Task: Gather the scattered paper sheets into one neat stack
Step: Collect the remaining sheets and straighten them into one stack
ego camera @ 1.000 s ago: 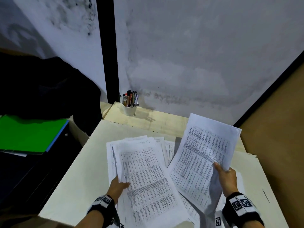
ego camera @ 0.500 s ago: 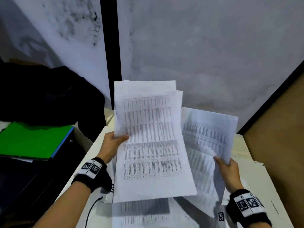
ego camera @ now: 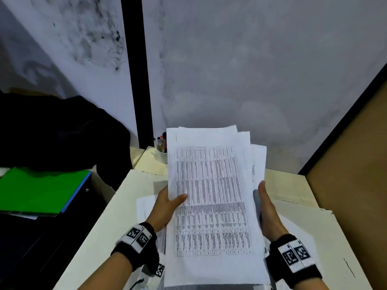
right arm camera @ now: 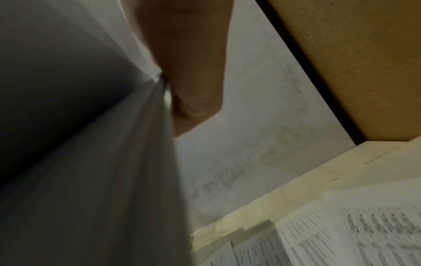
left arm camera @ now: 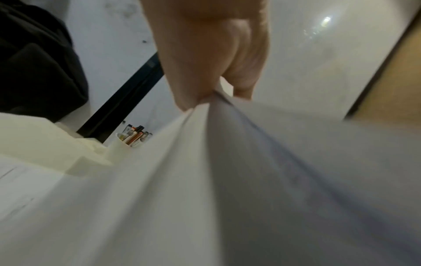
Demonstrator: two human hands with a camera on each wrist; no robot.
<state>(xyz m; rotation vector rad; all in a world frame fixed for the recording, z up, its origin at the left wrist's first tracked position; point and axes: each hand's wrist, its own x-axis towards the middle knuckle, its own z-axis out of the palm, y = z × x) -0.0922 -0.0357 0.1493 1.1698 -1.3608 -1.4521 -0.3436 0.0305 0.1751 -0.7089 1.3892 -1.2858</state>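
I hold a bundle of printed paper sheets (ego camera: 211, 206) upright above the cream table (ego camera: 113, 227) with both hands. My left hand (ego camera: 173, 198) grips the bundle's left edge, thumb on the printed front. My right hand (ego camera: 261, 195) grips the right edge, where a few sheets stick out unevenly at the top right. In the left wrist view, the left hand (left arm camera: 205, 75) pinches the bundle (left arm camera: 227, 180) at its edge. Seen from the right wrist, my right hand (right arm camera: 193, 90) clamps the sheets (right arm camera: 102, 171). Loose sheets (right arm camera: 353, 234) lie on the table below, with one sheet (ego camera: 146, 208) left of the bundle.
A white cup of pens (ego camera: 161, 152) stands at the table's back, just behind the bundle's top left corner. A green folder (ego camera: 37, 189) and a black bag (ego camera: 62, 132) sit off the table's left side. A brown board (ego camera: 356, 174) borders the right.
The left hand lifted its sheets off the table. The two hands then came together, and the right hand's sheet has joined the left hand's bundle into one pile held lower.
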